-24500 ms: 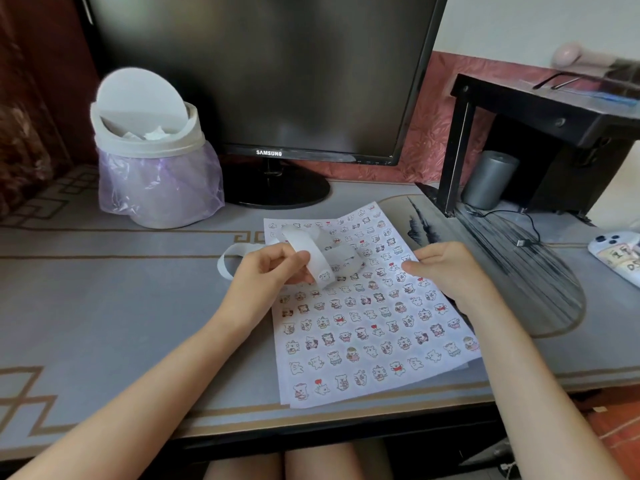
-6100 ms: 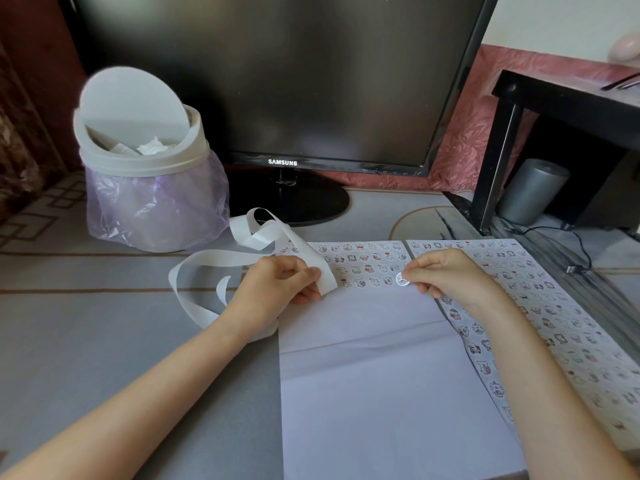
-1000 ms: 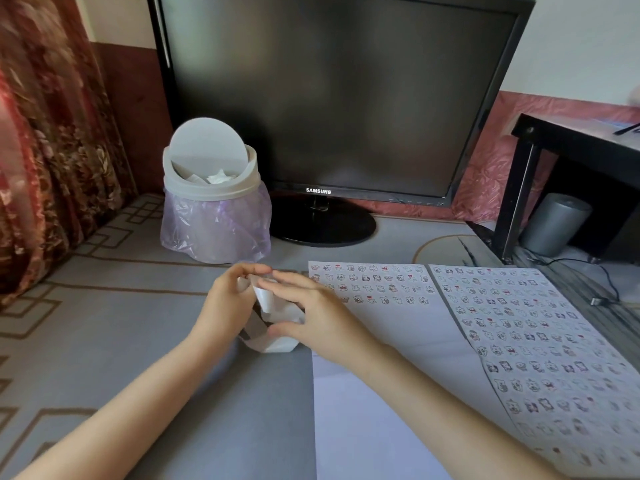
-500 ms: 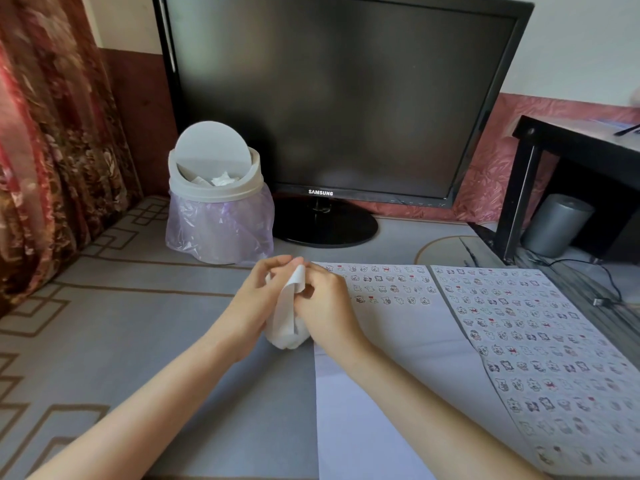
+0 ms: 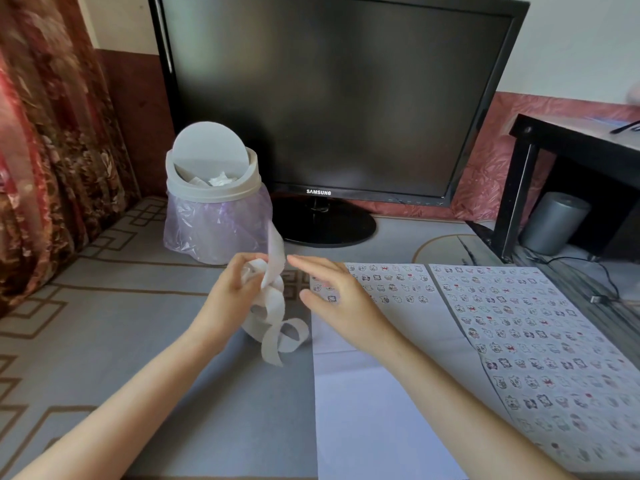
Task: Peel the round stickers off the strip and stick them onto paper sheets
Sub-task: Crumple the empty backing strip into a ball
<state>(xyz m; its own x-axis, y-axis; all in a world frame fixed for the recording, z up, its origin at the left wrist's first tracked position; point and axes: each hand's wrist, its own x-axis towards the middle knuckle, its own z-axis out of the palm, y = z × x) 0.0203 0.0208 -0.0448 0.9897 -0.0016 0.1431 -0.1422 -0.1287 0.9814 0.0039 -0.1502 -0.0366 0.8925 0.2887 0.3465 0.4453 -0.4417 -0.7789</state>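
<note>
My left hand (image 5: 231,299) grips a bunched white backing strip (image 5: 273,306) above the desk; its loose loops hang down and one end sticks up. No stickers show on it. My right hand (image 5: 337,299) hovers just right of the strip with fingers spread, holding nothing. Under my right hand lies a white paper sheet (image 5: 374,393) with a few rows of small cartoon stickers along its top. To the right lies a second paper sheet (image 5: 540,344), covered all over in stickers.
A white swing-lid bin (image 5: 214,195) with a purple liner stands behind the hands. A black monitor (image 5: 332,98) sits at the back. A black shelf (image 5: 581,157), a grey cylinder (image 5: 554,223) and cables are at the right. A patterned curtain (image 5: 45,150) hangs at the left.
My right hand has let go of the strip and opened beside it. The strip, squeezed between both hands half a second ago, now hangs loosely unfurled from my left hand.
</note>
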